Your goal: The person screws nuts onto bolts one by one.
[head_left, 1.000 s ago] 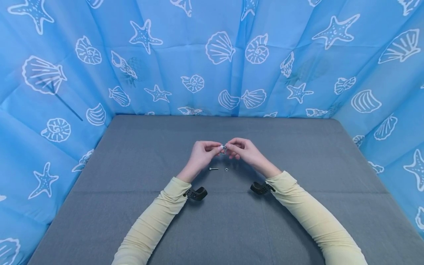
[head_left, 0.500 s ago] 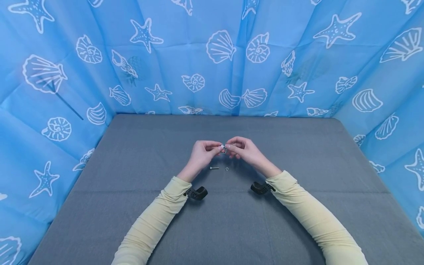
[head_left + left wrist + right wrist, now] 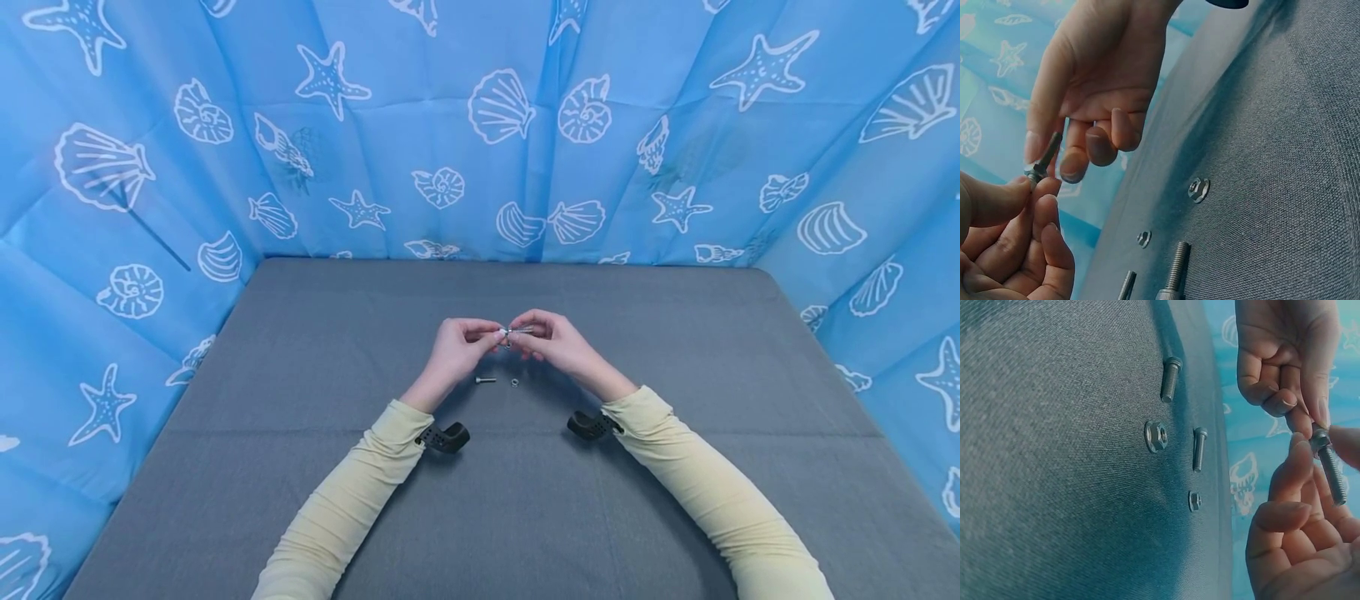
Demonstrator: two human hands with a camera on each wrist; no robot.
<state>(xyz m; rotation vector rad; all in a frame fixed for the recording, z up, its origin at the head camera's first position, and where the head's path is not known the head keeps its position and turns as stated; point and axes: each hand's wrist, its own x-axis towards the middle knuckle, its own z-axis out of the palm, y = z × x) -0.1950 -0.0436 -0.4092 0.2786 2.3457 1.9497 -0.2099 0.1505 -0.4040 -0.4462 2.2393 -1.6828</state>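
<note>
My left hand [image 3: 459, 343] pinches a metal bolt [image 3: 1334, 478] by its head end, between thumb and forefinger. A flange nut [image 3: 1319, 442] sits on the bolt's shank close to the head. My right hand [image 3: 558, 340] meets the left one there, its thumb and forefinger pinching the nut from both sides. Beyond the nut, the threaded shank points toward the right palm. In the left wrist view, the right hand's other fingers [image 3: 1101, 147] curl loosely, away from the bolt.
On the grey cloth-covered table [image 3: 375, 500] below the hands lie a larger bolt [image 3: 1171, 380] and a smaller one [image 3: 1199, 450]. Beside them are two flange nuts, a larger nut [image 3: 1156, 436] and a smaller nut [image 3: 1194, 501]. A blue shell-print curtain [image 3: 420, 125] stands behind.
Both hands stay in nearly the same place. The right fingers have shifted slightly around the nut, and the bolt's shank now shows more clearly between them. The head view has tilted a little.
</note>
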